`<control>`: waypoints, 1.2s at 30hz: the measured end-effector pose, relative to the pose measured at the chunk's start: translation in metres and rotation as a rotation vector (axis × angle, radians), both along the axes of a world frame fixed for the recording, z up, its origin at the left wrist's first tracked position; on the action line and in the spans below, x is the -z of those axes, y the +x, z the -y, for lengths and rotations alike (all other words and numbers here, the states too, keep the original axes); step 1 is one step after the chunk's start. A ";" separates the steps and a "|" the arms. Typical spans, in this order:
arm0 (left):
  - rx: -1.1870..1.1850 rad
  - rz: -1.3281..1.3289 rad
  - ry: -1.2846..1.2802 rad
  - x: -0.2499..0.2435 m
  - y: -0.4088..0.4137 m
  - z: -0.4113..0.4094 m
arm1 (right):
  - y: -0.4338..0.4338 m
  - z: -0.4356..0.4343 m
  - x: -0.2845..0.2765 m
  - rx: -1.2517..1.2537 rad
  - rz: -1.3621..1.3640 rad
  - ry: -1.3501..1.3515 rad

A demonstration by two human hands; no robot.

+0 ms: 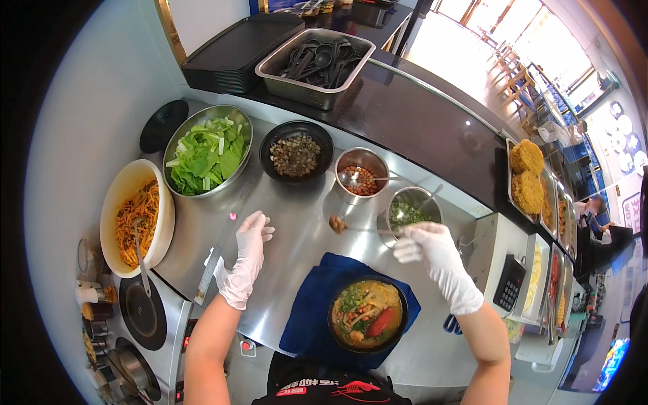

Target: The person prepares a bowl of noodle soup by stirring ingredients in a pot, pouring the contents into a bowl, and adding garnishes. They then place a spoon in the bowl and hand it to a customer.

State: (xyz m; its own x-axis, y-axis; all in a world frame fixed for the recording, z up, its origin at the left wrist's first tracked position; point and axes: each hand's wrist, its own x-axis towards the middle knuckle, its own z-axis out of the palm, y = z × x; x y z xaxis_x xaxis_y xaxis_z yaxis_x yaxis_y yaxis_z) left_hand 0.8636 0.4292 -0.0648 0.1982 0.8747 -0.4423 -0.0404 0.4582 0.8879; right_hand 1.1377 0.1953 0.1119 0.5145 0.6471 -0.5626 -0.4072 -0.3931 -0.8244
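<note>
My right hand (425, 248), in a white glove, grips the handle of a metal spoon (367, 231). A small heap of brown food (337, 224) rides in its bowl, above the steel counter. My left hand (248, 248), also gloved, is raised over the counter with fingers loosely bent and nothing in it. Close in front of me, a black bowl (330, 329) of noodle soup with peanuts, greens and a red piece sits on a folded blue cloth (309, 314). Behind my right hand stands a steel pot (439, 205) of chopped green onion with a spoon in it.
Along the back are a steel bowl (248, 147) of leafy greens, a black bowl (326, 144) of small snail-like pieces and a steel pot (344, 192) of peanuts. At left, a cream tub (164, 217) of orange shreds adjoins a cooktop (174, 314). Food trays (509, 167) line the right.
</note>
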 end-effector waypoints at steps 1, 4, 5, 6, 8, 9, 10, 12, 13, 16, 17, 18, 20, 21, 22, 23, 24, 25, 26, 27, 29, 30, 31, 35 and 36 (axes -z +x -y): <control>0.014 -0.007 0.003 -0.002 -0.004 0.007 | -0.005 0.019 0.000 0.005 -0.013 -0.024; 0.035 -0.039 0.024 -0.010 -0.015 0.027 | -0.020 0.075 0.006 -0.007 -0.062 -0.053; 0.042 -0.045 0.017 -0.011 -0.019 0.034 | -0.027 0.091 0.009 -0.019 -0.080 -0.057; 0.049 -0.049 0.011 -0.012 -0.024 0.040 | -0.037 0.102 0.008 -0.032 -0.059 -0.057; 0.054 -0.062 -0.003 -0.014 -0.031 0.054 | -0.060 0.122 0.013 -0.074 0.008 -0.025; 0.059 -0.064 -0.010 -0.016 -0.033 0.061 | -0.073 0.135 0.019 -0.100 0.051 0.015; 0.060 -0.070 -0.015 -0.018 -0.035 0.068 | -0.087 0.150 0.031 -0.163 0.205 0.056; 0.051 -0.063 -0.021 -0.017 -0.041 0.081 | -0.104 0.170 0.038 -0.388 0.677 0.148; 0.042 -0.061 -0.024 -0.017 -0.044 0.086 | -0.108 0.176 0.035 -0.551 0.994 0.203; 0.029 -0.041 -0.016 -0.016 -0.050 0.097 | -0.102 0.179 0.045 -0.678 1.363 0.378; 0.030 -0.044 -0.013 -0.016 -0.050 0.099 | -0.100 0.177 0.046 -0.671 1.441 0.429; 0.028 -0.046 -0.009 -0.017 -0.050 0.098 | -0.098 0.171 0.043 -0.622 1.389 0.423; 0.044 -0.048 0.012 -0.017 -0.051 0.094 | -0.093 0.154 0.034 -0.526 1.281 0.408; 0.056 -0.043 0.042 -0.017 -0.050 0.086 | -0.090 0.141 0.031 -0.477 1.234 0.412; 0.061 -0.036 0.091 -0.023 -0.048 0.071 | -0.089 0.125 0.034 -0.357 1.054 0.380; 0.074 -0.017 0.132 -0.028 -0.044 0.060 | -0.086 0.107 0.031 -0.261 0.880 0.361; 0.083 -0.045 0.196 -0.037 -0.037 0.043 | -0.084 0.083 0.030 -0.174 0.707 0.362; 0.101 -0.070 0.255 -0.047 -0.025 0.024 | -0.080 0.061 0.028 -0.086 0.535 0.354; 0.119 -0.083 0.360 -0.054 -0.014 0.001 | -0.075 0.034 0.033 0.014 0.332 0.353; 0.119 -0.082 0.471 -0.062 -0.005 -0.026 | -0.076 0.004 0.023 0.071 0.219 0.325; 0.108 -0.207 0.674 -0.078 0.020 -0.083 | -0.069 -0.048 0.036 0.087 0.262 0.442; 0.088 -0.353 0.831 -0.088 0.037 -0.107 | -0.066 -0.075 0.044 0.151 0.193 0.444; 0.057 -0.505 0.982 -0.100 0.051 -0.130 | -0.063 -0.098 0.051 0.173 0.115 0.429; -0.044 -0.736 1.281 -0.122 0.096 -0.224 | -0.061 -0.158 0.097 0.159 -0.056 0.350; -0.058 -0.842 1.361 -0.128 0.100 -0.248 | -0.063 -0.159 0.097 0.098 -0.088 0.298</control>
State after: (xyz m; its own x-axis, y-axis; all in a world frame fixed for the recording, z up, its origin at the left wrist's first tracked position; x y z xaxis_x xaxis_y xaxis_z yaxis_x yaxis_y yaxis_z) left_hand 0.9634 0.6773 0.0635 0.2659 0.6877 0.6755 0.6602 -0.6405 0.3922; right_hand 1.0744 0.3539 0.0146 0.5405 0.7395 -0.4013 -0.5060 -0.0954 -0.8572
